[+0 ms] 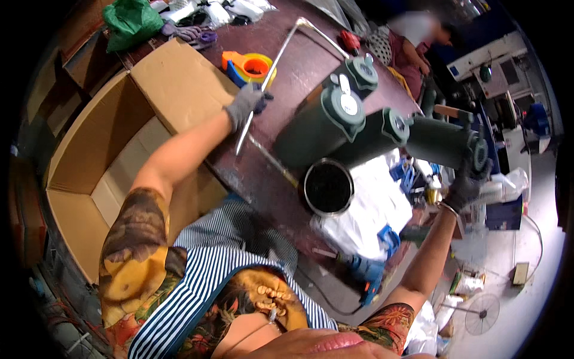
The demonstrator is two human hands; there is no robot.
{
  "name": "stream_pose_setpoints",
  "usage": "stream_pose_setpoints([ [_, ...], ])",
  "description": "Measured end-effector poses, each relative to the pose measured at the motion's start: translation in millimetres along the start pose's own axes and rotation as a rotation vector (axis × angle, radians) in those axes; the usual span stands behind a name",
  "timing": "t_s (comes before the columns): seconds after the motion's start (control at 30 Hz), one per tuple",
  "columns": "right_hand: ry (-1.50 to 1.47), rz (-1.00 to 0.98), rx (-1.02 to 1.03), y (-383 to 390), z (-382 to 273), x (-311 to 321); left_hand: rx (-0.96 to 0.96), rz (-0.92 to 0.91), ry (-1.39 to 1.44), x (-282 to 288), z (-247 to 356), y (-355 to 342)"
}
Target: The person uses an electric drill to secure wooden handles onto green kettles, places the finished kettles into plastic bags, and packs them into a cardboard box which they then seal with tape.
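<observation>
My left hand (244, 106), in a grey glove, is closed around a thin, bent metal rod (281, 55) above the table. At the right, my gloved right hand (465, 190) grips the lidded end of a dark green cylindrical canister (439, 141), which is tilted on its side. Between my hands stand several similar green canisters (311, 133) with lids, some bearing round pale labels. Nearest me, an open canister (327, 186) shows a dark inside and a shiny metal rim. My fingers at the right are partly hidden.
An open cardboard box (78, 209) stands left of the dark red table (239, 182). Orange and blue tape dispensers (251, 66) lie beyond my left hand. White plastic bags (365, 209) and a blue power drill (366, 272) are nearer. Another person (409, 54) is at the far right.
</observation>
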State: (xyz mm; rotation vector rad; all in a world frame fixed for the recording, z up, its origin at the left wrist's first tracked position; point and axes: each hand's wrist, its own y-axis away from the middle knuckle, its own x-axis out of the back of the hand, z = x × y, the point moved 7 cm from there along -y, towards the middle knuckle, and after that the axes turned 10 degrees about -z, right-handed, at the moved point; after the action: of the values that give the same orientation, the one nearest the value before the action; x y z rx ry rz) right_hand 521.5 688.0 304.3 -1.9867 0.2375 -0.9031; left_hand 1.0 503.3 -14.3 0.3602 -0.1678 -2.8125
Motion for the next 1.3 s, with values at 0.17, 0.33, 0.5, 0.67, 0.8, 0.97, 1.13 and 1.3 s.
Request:
stream_pose_setpoints([
  [0.17,0.017,-0.066,0.034,73,-94,138,0.010,-0.011,0.158,38,29,-58],
  [0.33,-0.085,-0.090,0.001,187,-158,215,0.010,0.196,-0.055,46,50,-67],
  [0.5,-0.401,-0.220,-0.115,268,-186,206,0.064,0.485,-0.459,132,64,-74],
  [0.67,-0.472,-0.252,-0.246,303,-185,206,-0.065,0.503,-1.728,-33,118,43],
  [0.8,-0.342,-0.274,-0.067,296,-214,189,-0.797,0.238,-1.288,-102,167,174],
  [0.97,-0.266,-0.400,0.059,302,-302,141,-0.360,-0.712,-0.510,-187,85,291],
  [1.13,-0.811,-0.874,0.201,343,-313,105,0.155,-0.559,-0.397,-109,27,271],
  [1.3,0.187,-0.373,-0.231,368,-76,160,0.097,-0.706,-0.417,-89,-9,297],
])
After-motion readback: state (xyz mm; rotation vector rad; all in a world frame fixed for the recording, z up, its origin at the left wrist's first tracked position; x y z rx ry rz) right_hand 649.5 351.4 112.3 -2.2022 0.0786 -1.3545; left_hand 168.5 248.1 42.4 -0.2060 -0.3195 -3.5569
